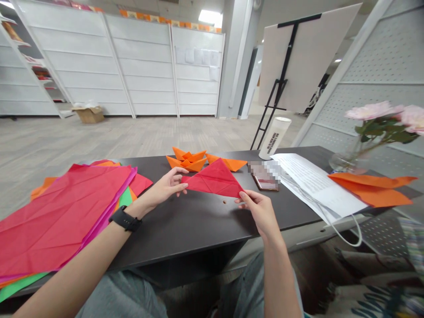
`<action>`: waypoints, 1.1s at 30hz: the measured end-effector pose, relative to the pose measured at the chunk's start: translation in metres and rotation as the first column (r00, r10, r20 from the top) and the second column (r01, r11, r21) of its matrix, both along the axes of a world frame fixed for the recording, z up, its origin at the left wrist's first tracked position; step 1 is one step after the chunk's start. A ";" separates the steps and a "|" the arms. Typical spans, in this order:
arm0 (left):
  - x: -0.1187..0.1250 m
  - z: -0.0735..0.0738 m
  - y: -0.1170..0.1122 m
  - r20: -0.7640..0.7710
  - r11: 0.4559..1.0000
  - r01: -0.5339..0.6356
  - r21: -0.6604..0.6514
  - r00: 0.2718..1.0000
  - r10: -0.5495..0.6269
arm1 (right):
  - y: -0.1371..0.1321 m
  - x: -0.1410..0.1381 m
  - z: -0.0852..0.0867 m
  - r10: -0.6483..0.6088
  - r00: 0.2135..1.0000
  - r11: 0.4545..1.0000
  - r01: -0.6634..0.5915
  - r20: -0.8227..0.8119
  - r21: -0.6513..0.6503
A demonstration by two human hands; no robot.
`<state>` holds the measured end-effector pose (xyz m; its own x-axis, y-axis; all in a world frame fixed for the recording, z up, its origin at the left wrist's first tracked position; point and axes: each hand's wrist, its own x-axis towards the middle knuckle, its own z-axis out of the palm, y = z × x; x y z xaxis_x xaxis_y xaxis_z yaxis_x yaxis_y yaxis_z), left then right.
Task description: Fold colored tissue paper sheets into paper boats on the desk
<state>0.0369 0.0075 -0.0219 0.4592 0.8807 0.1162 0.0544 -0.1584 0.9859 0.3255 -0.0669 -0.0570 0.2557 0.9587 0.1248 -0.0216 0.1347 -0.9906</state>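
A piece of red paper (216, 179), folded into a triangle with its peak pointing up, is held just above the dark table. My left hand (172, 182) pinches its left corner between thumb and fingers; a black watch is on that wrist. At the right corner, my right hand (256, 205) grips the paper between thumb and fingers. Behind the triangle stand folded orange paper boats (187, 160), one of them partly hidden by the red paper. To the left lies a stack of coloured paper sheets (62, 212), red on top, with green, purple and orange edges showing.
On the right of the dark table (185, 234) are a phone (266, 182), a white tumbler (274, 139), printed sheets (311, 179) with a white cable, folded orange paper (374, 190) and a glass vase (349, 159) of pink flowers. An easel board (308, 57) stands behind.
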 end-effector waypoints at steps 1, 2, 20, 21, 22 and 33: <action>0.000 0.000 0.001 0.008 1.000 -0.020 -0.010 1.000 0.020 | 0.000 0.000 0.000 0.006 1.000 1.000 -0.006 0.002 -0.002; 0.000 -0.001 0.001 0.015 0.999 -0.040 -0.017 0.999 0.041 | -0.001 -0.001 0.001 0.013 1.000 1.000 -0.013 0.006 -0.004; -0.001 -0.002 0.003 0.093 0.990 -0.141 -0.017 0.985 0.142 | 0.000 0.001 -0.001 0.077 0.997 0.997 -0.077 0.018 -0.005; -0.001 -0.002 0.003 0.093 0.989 -0.146 -0.017 0.985 0.147 | 0.000 0.001 -0.001 0.087 0.996 0.996 -0.087 0.029 -0.009; -0.001 -0.003 0.004 0.094 0.989 -0.148 -0.014 0.985 0.148 | 0.000 0.001 -0.001 0.096 0.995 0.995 -0.096 0.041 -0.012; -0.002 -0.007 0.007 0.099 0.976 -0.218 -0.025 0.971 0.220 | 0.002 0.000 -0.001 0.087 0.990 0.996 -0.090 0.113 0.023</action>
